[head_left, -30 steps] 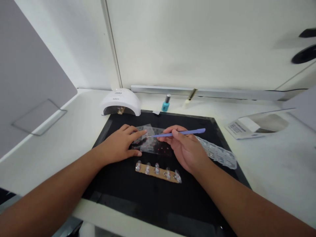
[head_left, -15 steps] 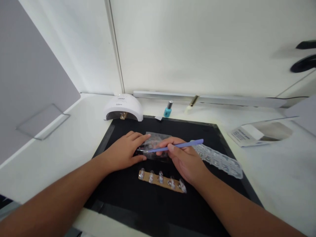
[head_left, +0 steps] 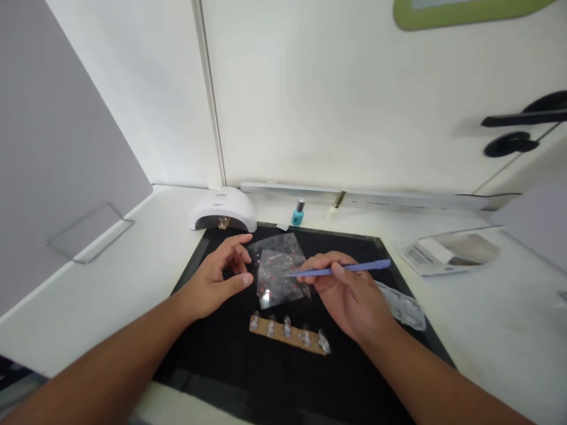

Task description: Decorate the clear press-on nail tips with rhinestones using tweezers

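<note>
Pinched in my right hand [head_left: 348,292] is a slim purple tool with a fine metal tip, which looks like a pair of tweezers [head_left: 354,267]. Its tip points left, over the clear sticker sheets [head_left: 279,274] with small red and white marks. The sheets overlap on the black mat [head_left: 230,366]. My left hand [head_left: 221,274] hovers just left of them, fingers apart and curled, holding nothing. In front of the sheets lies a cardboard strip [head_left: 277,335] bearing several clear decorated nail tips [head_left: 287,326]. A clear plastic tray of nail tips [head_left: 403,307] is partly behind my right hand.
A white nail lamp [head_left: 224,206] stands at the back left with a small piece under it. Behind the mat are a turquoise polish bottle [head_left: 297,215] and a pale bottle with a gold cap [head_left: 339,200]. An opened white box [head_left: 447,254] lies at the right.
My left hand has lifted off the sheets and moved left, its fingers parting. My right hand has shifted right with the purple tool. The sheets are now uncovered, and the view has tilted up.
</note>
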### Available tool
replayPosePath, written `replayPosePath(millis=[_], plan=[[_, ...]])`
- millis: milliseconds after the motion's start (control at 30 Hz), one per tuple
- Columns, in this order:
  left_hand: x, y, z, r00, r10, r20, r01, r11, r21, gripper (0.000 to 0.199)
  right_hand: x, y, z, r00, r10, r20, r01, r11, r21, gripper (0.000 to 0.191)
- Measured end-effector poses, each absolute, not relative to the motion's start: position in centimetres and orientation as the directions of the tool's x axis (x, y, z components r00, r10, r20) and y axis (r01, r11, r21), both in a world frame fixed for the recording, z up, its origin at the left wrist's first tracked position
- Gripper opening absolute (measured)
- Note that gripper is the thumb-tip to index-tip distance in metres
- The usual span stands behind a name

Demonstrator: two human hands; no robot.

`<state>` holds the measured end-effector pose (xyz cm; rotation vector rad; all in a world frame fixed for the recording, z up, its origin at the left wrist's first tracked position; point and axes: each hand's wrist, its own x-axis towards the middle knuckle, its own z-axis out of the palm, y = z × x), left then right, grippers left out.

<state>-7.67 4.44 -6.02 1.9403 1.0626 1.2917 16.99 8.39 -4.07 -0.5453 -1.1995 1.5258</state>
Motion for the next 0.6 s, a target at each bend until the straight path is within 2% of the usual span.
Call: replayPosePath(millis=[100, 200, 467, 533, 600], plan=[[-6.9, 3.5, -5.6, 0.308, 0.839, 0.449, 0.148, -0.509, 0.848, 0.046, 16.9, 7.7, -3.5, -0.328, 0.911, 0.249, -0.469, 0.072, -0.88, 0.02], [-6.3, 3.0, -5.3, 0.325, 0.838, 0.439, 0.071, -0.484, 0.872, 0.044, 16.7, 7.1, -2.8, -0.34, 0.906, 0.251, -0.479, 0.063, -0.875, 0.02], [-5.9, 2.1, -5.4, 0.063, 0.892, 0.448, 0.015, -0.449, 0.893, 0.043, 16.9, 6.7, -2.1, -0.279, 0.912, 0.302, -0.475, 0.143, -0.868, 0.021], [-5.8, 1.8, -5.0, 0.03, 0.896, 0.442, -0.022, -0.442, 0.897, 0.049, 16.9, 6.7, -2.0, -0.261, 0.913, 0.312, -0.47, 0.162, -0.867, 0.021], [-5.7, 1.5, -4.6, 0.067, 0.901, 0.429, -0.077, -0.424, 0.903, 0.059, 16.9, 6.6, -2.0, -0.261, 0.909, 0.324, -0.475, 0.172, -0.863, 0.02]])
